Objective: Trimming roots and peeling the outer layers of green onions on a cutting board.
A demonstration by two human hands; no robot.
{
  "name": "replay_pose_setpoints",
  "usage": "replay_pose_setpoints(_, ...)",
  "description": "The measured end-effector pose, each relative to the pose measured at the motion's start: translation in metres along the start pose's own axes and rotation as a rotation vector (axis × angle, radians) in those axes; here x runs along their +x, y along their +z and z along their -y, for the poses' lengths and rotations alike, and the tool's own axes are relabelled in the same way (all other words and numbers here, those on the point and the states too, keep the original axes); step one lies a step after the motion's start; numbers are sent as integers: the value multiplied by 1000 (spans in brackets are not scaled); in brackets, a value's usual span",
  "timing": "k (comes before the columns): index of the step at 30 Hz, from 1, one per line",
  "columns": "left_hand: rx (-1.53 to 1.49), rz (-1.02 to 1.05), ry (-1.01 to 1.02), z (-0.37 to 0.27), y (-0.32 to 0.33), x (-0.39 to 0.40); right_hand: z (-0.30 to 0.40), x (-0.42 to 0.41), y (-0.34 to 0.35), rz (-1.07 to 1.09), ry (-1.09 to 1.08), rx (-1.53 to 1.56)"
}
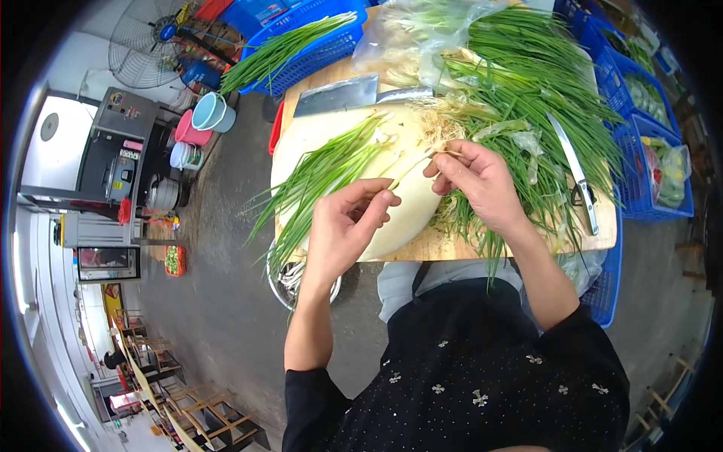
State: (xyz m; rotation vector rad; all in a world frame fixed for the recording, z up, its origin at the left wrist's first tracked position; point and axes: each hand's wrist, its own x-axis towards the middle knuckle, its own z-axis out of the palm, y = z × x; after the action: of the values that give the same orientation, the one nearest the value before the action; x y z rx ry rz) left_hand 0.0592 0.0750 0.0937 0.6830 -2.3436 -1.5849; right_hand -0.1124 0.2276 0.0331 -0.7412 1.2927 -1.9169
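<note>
A thin green onion stalk point(408, 171) stretches between my two hands over a pale round cutting board point(395, 226). My left hand point(356, 223) pinches its lower part between thumb and fingertips. At the root end, my right hand point(471, 175) holds it with the thumb and fingers. Beside my left hand, a bunch of green onions point(327, 169) lies on the board. Loose roots and peelings point(439, 121) are heaped just beyond my right hand. A large pile of green onions point(525, 62) covers the right side, partly under clear plastic.
A cleaver point(339, 97) lies at the board's far edge. A knife point(571, 152) rests on the pile at the right. Blue baskets point(316, 53) stand beyond and beside the wooden table point(604, 226). A metal bowl point(277, 288) sits below its near left edge.
</note>
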Motion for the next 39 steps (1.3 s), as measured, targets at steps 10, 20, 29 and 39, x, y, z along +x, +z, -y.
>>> replay_pose_setpoints(10,-104,-13,-17,17,3,-3,2,-6,-2,-13,101,60)
replay_pose_setpoints(20,-280,-27,-25,27,4,5,4,-1,11,-1,223,173)
replay_pose_setpoints(29,-459,-102,-36,25,2,12,-10,2,18,65,267,329)
replay_pose_setpoints(39,-247,-7,74,20,6,32,-4,-2,27,96,151,-1)
